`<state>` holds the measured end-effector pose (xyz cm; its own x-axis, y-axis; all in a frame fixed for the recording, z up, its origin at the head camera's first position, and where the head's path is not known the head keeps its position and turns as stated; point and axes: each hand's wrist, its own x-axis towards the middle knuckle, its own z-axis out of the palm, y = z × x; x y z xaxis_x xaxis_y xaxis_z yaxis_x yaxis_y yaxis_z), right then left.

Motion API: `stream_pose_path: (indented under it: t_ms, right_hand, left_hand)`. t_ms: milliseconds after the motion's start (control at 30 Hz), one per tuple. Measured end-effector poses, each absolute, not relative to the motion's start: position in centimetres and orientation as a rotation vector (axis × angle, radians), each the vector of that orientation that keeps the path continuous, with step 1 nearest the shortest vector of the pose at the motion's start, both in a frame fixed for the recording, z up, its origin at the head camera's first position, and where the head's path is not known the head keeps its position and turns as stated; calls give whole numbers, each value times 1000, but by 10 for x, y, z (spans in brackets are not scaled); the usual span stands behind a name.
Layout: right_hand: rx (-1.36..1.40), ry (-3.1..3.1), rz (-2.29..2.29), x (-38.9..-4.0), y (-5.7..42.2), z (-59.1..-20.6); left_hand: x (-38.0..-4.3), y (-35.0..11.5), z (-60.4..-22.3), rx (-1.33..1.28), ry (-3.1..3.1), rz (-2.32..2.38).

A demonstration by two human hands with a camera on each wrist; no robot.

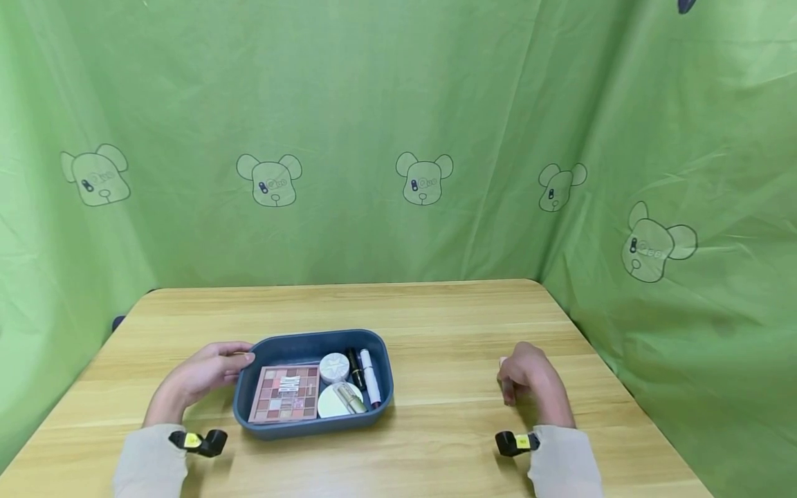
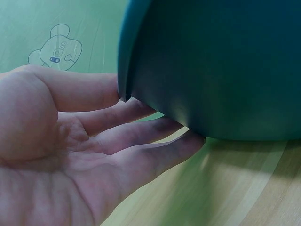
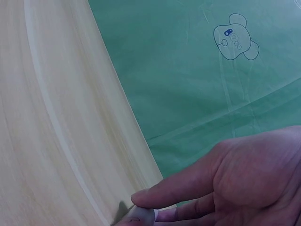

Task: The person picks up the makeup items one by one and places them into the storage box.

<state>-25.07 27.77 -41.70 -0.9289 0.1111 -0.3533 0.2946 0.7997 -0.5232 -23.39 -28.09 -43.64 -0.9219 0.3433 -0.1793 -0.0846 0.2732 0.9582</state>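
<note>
A dark blue storage box [image 1: 313, 431] stands on the table, left of its middle. My left hand [image 1: 202, 377] holds the box's left rim; in the left wrist view its thumb [image 2: 89, 89] meets the rim while the fingers reach the outer wall. Inside lie an eyeshadow palette [image 1: 286, 394], a round white jar [image 1: 334, 368], a round white compact [image 1: 330, 402], a clear-cased tube [image 1: 350, 398] across the compact, a black tube [image 1: 355, 369] and a white tube [image 1: 370, 377]. Over the table's right side, my right hand [image 1: 529, 373] pinches a small whitish object [image 3: 141, 215], mostly hidden.
The wooden table [image 1: 436, 456] is bounded at the back and sides by a green curtain [image 1: 349, 90] printed with bear heads. Bare tabletop lies between the box and my right hand. A black wrist camera [image 1: 214, 443] sits by my left sleeve.
</note>
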Motion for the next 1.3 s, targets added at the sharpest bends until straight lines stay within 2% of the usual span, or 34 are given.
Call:
stream_pose_path:
  t_ms: [1300]
  right_hand:
    - [323, 2649, -971, -250, 274, -414]
  left_hand:
    - [-235, -281, -437, 226, 2197, 1691]
